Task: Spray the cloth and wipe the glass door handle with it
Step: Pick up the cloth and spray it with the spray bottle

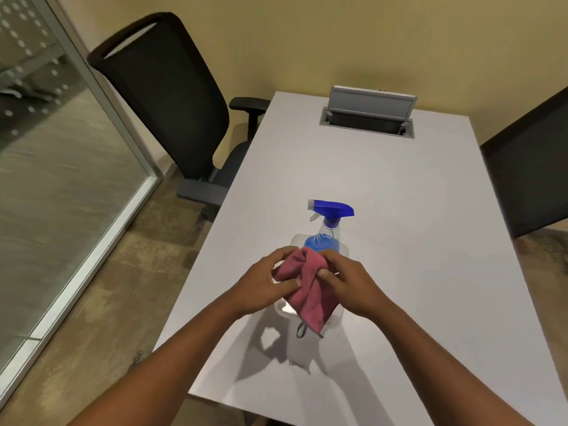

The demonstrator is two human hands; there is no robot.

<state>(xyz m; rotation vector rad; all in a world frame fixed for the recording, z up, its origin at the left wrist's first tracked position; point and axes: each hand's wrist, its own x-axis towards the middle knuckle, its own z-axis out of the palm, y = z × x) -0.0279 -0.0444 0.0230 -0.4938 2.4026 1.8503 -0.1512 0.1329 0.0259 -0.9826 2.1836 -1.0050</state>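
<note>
Both hands' grip pinches the pink cloth [302, 282] between them, above the table [384, 186].

Left hand [266, 279] holds the cloth's left fold with fingers curled; right hand [345, 282] clamps its right side, thumb on top. Cloth hangs bunched over a clear plastic tray [342, 249]. Spray bottle [327, 229] with blue liquid and blue trigger head stands upright in the tray just behind the cloth. Black office chair [166, 109] at left, beside a glass partition [46, 155].

Office meeting room: desk [384, 179], swivel chair [166, 103], glass partition [46, 149].
</note>
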